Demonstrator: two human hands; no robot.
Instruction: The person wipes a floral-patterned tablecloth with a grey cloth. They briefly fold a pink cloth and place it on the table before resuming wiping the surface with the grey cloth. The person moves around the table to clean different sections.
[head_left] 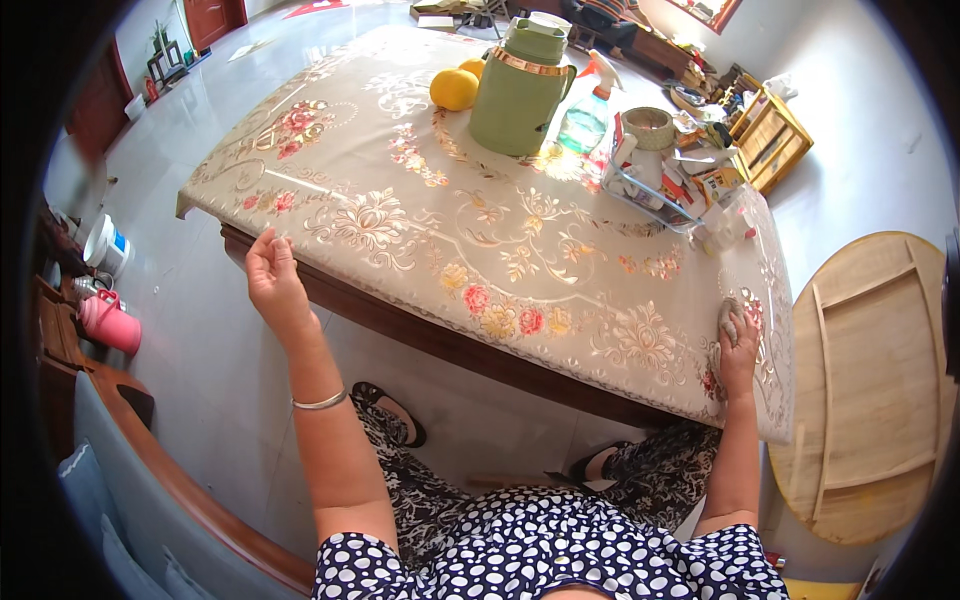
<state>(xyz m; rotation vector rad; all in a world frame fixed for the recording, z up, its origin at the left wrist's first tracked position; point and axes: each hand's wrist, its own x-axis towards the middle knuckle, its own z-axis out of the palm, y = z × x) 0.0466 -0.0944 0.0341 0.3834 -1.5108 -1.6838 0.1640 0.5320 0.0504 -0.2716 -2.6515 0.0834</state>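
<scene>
Right hand: the right hand (738, 345) presses a small crumpled cloth (731, 313) onto the desk (560, 260) near its right edge, fingers closed over it.
Left hand: the left hand (272, 275) rests empty, fingers loosely curled, at the near-left edge.
Step in hand: wiping the floral cover, judged under way.
Next move: calls for sweeping inward, clear of items.
Far end: green flask (520, 90), yellow fruit (454, 89), spray bottle (585, 118).

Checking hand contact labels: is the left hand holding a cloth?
No. The left hand is empty at the tablecloth edge; the right hand presses the small cloth.
</scene>
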